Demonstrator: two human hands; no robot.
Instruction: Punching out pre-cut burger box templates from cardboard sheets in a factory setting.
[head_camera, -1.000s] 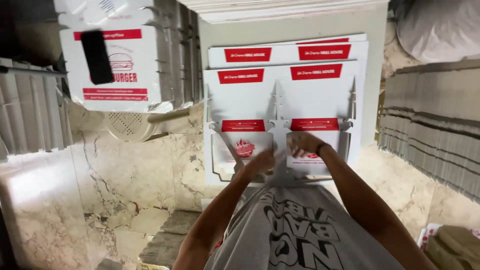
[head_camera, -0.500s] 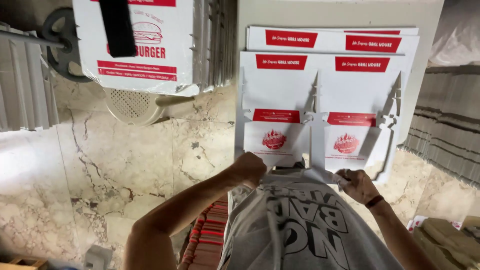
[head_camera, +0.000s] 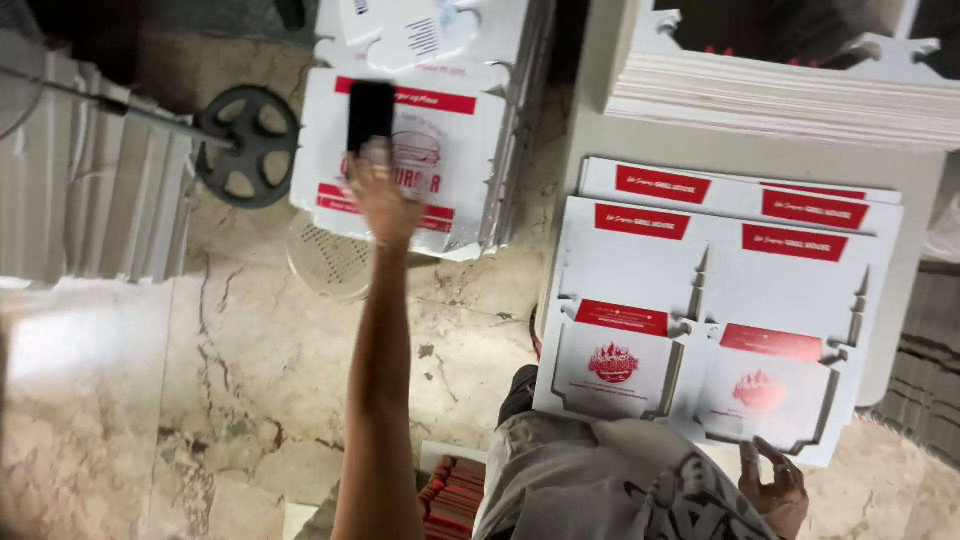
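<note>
The left hand (head_camera: 385, 200) stretches far forward and its fingertips touch the lower end of a black rectangular phone (head_camera: 371, 115), which lies on a stack of white cardboard boxes with red labels (head_camera: 470, 190); the grip is not closed around it, and the phone's long axis points away from the person, in line with the arm. The right hand (head_camera: 775, 485) stays close to the body, half open, its fingers at the near edge of a flat white die-cut cardboard sheet with red printing (head_camera: 640, 275) on the grey desk (head_camera: 590, 130), well apart from the phone.
</note>
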